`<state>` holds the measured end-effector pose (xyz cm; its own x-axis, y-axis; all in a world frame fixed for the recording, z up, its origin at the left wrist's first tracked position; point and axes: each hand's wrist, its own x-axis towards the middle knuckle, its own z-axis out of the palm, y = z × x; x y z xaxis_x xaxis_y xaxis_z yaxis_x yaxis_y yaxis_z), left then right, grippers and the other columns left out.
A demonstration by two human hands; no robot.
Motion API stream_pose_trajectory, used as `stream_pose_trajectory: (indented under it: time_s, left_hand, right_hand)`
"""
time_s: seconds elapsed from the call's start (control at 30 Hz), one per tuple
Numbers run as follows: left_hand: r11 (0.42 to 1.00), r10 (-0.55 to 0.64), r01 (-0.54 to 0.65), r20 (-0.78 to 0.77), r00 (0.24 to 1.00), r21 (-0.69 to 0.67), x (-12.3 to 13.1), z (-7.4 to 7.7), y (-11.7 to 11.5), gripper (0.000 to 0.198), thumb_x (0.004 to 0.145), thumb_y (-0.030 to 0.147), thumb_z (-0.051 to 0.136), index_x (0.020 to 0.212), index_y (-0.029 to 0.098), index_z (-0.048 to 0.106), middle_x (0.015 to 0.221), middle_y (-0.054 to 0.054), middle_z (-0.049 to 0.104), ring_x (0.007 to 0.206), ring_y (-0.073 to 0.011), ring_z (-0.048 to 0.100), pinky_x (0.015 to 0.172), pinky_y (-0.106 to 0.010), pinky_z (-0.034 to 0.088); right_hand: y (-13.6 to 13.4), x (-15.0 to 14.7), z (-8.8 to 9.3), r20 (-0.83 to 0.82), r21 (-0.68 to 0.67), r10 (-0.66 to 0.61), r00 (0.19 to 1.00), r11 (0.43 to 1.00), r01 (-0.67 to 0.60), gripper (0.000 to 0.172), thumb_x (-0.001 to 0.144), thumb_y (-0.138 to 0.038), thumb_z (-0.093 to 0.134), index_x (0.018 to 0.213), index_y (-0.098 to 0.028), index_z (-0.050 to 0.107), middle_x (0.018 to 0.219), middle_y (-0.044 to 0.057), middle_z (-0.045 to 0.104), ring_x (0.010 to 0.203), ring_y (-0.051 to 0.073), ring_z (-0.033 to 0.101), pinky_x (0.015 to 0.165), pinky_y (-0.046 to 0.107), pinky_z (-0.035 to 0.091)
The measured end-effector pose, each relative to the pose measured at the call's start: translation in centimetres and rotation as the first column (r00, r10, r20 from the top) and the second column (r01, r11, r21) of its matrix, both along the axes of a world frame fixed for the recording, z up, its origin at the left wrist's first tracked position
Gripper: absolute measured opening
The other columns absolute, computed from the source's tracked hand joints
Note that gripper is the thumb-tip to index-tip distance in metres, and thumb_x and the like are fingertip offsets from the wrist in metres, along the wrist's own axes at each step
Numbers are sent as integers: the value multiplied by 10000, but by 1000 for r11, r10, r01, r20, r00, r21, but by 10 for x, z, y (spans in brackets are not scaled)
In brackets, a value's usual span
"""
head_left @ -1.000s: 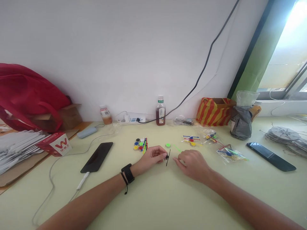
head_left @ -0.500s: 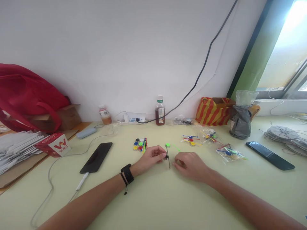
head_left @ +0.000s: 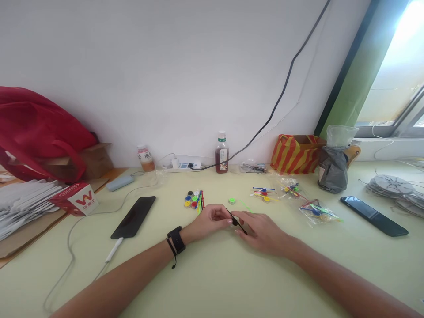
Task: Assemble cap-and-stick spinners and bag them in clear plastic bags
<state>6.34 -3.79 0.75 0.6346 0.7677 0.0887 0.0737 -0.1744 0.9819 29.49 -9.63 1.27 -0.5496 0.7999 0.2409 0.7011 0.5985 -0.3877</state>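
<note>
Between my hands is a thin black arrow-like stick with a small black disc at its middle (head_left: 234,221), tilted down to the right. The thumb and fingers of my left hand (head_left: 213,221) pinch it at the disc. My right hand (head_left: 263,230) has its index finger at the disc and its thumb by the stick's lower end. Beyond the hands lie a green disc (head_left: 232,201) and a light green stick (head_left: 244,204). Several coloured discs (head_left: 187,204) and a bunch of coloured sticks (head_left: 200,202) lie past my left hand.
Assembled coloured pieces (head_left: 264,194) and small clear bags of parts (head_left: 318,213) lie at right, near a dark phone (head_left: 373,216). At left are a charging phone (head_left: 133,217) and a red-white box (head_left: 74,198). A sauce bottle (head_left: 221,154) stands by the wall.
The black stick has turned from nearly upright to slanting down right. My right hand has moved left and now touches it, with its fingers extended towards the disc.
</note>
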Motion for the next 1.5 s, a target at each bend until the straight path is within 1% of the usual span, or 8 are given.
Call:
stream_pose_trajectory:
  time_s: [0.1, 0.3, 0.57, 0.77, 0.87, 1.1, 1.23, 1.5]
  left_hand:
    - [993, 1, 11, -104, 995, 113, 0, -2, -2, 288, 829, 424, 811, 867, 150, 730, 841, -69, 734, 747, -164, 633, 707, -284, 492]
    - [941, -1, 89, -258, 966, 326, 1, -5, -8, 180, 906, 348, 709, 863, 174, 716, 692, 2, 615, 626, -125, 506, 586, -244, 390]
    - [817, 71, 174, -396, 916, 550, 1, -1, -14, 84, 933, 250, 631, 893, 200, 686, 664, 29, 547, 640, -136, 515, 649, -249, 417]
    - [765, 116, 210, -451, 885, 609, 2, -1, -18, 64, 939, 214, 609, 914, 204, 666, 698, 27, 575, 687, -144, 552, 684, -259, 436]
    - [698, 197, 223, -482, 854, 680, 2, -2, -18, 58, 944, 207, 597, 935, 209, 654, 698, 20, 596, 728, -168, 587, 702, -286, 437]
    - [515, 399, 215, -453, 797, 830, -3, -3, -6, 165, 982, 201, 523, 854, 196, 628, 879, -68, 686, 845, -236, 609, 768, -373, 460]
    - [532, 313, 215, -426, 849, 819, -4, -1, -4, 155, 1000, 167, 491, 913, 206, 613, 969, -72, 683, 982, -248, 606, 847, -383, 492]
    - [627, 224, 209, -431, 874, 750, -6, -1, -6, 142, 1007, 157, 477, 1003, 223, 603, 1053, -68, 672, 1050, -244, 613, 916, -397, 523]
  right_hand:
    - [1, 0, 1, -3, 12, 14, 1000, 1000, -14, 241, 1023, -297, 488, 1230, -252, 604, 1011, 39, 725, 851, 206, 665, 725, 308, 445]
    - [1, 0, -3, -30, 23, 40, 999, 999, -39, 171, 994, -196, 494, 1099, -243, 620, 1012, 17, 728, 821, 177, 648, 724, 296, 433]
    - [18, 9, -14, 11, 99, -36, 999, 994, 34, 166, 1016, -239, 499, 912, -228, 628, 896, 26, 690, 828, 191, 617, 717, 312, 418]
    - [19, 10, -16, -5, 90, -42, 999, 995, 42, 212, 1024, -256, 483, 911, -232, 661, 877, 26, 712, 809, 191, 637, 711, 312, 421]
    - [17, 10, -15, 1, 66, -67, 998, 996, 66, 278, 1034, -268, 448, 881, -248, 679, 819, 15, 732, 733, 189, 645, 647, 305, 396]
    - [43, 34, -17, -119, 118, -331, 936, 932, 344, 326, 1033, -342, 412, 1227, -250, 658, 1003, 57, 775, 829, 233, 697, 707, 325, 468]
    - [53, 47, -22, 2, 85, -373, 928, 924, 372, 342, 1004, -315, 458, 1273, -262, 662, 1081, 73, 765, 915, 254, 700, 773, 348, 496]
    - [49, 46, -30, -23, 34, -191, 981, 981, 192, 485, 981, -316, 504, 1460, -254, 545, 1287, 112, 687, 1177, 294, 638, 977, 441, 526]
